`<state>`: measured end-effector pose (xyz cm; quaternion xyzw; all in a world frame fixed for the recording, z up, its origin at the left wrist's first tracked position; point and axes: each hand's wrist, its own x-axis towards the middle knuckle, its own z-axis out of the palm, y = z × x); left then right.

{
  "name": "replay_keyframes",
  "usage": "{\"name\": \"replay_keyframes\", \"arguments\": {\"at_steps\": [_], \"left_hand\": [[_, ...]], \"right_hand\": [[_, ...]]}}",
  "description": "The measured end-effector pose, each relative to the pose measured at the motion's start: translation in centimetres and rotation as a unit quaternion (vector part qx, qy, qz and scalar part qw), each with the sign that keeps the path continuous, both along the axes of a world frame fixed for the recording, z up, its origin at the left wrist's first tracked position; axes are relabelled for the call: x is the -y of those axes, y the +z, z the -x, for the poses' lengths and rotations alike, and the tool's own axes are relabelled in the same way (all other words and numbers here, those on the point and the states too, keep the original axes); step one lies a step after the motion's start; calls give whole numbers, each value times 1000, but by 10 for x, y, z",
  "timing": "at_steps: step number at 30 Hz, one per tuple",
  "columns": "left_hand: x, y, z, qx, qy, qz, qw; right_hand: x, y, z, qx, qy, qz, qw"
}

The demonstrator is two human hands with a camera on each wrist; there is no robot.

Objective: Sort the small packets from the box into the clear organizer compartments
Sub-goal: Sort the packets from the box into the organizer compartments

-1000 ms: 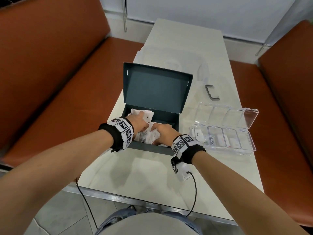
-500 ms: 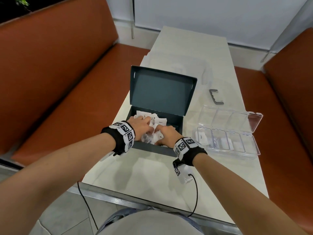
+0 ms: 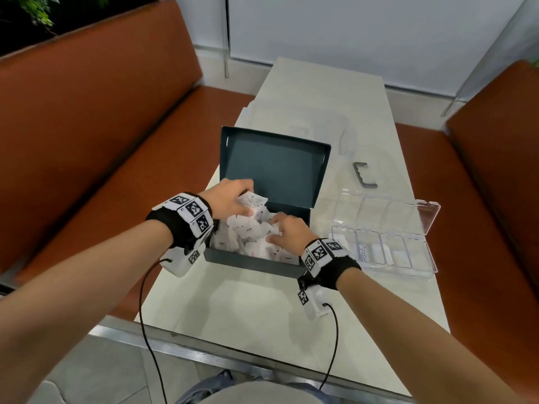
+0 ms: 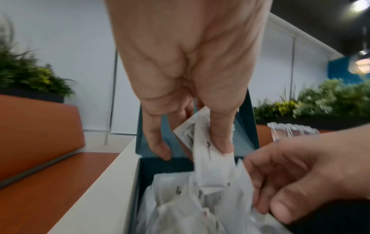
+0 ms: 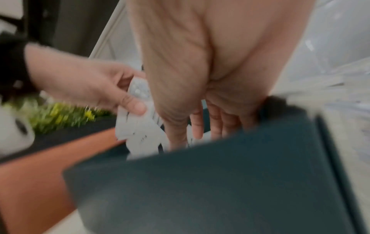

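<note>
A dark teal box (image 3: 253, 261) stands open on the white table, its lid upright behind a heap of small white packets (image 3: 248, 233). My left hand (image 3: 248, 199) hovers over the box's left side and pinches a few packets (image 4: 202, 142) between thumb and fingers. My right hand (image 3: 277, 231) is down in the heap on the right; its fingertips (image 5: 197, 131) are hidden behind the box wall and among packets. The clear organizer (image 3: 420, 268) lies open right of the box, with a few packets in its compartments.
A grey metal bracket (image 3: 363, 174) lies behind the organizer. A clear plastic bag (image 3: 320, 126) is spread behind the box. Orange benches (image 3: 87, 141) run along both sides of the narrow table (image 3: 233, 304).
My left hand has risen out of the heap with a few packets pinched in it. The right hand stays low in the box.
</note>
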<state>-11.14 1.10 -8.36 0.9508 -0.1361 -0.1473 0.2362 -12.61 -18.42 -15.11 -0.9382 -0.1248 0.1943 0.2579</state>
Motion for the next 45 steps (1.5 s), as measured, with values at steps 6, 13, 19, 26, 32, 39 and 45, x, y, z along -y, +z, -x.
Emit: {"name": "replay_keyframes", "arguments": {"at_steps": [6, 13, 19, 26, 32, 39, 45], "left_hand": [[4, 4, 3, 35, 61, 143, 987], [37, -3, 21, 71, 63, 293, 951], [48, -8, 28, 43, 82, 347, 933], [58, -9, 36, 85, 80, 353, 929], [52, -16, 45, -78, 76, 393, 913], [64, -17, 44, -335, 179, 616, 691], [85, -12, 47, -363, 173, 673, 620]], "right_hand": [[16, 43, 3, -90, -176, -316, 928], [11, 72, 15, -323, -230, -561, 727], [23, 69, 20, -264, -166, -574, 757], [24, 67, 22, -235, -206, -563, 765], [34, 69, 23, -164, -190, -564, 787], [37, 70, 27, -64, -101, -537, 835], [33, 67, 28, -8, -91, -416, 905]]}}
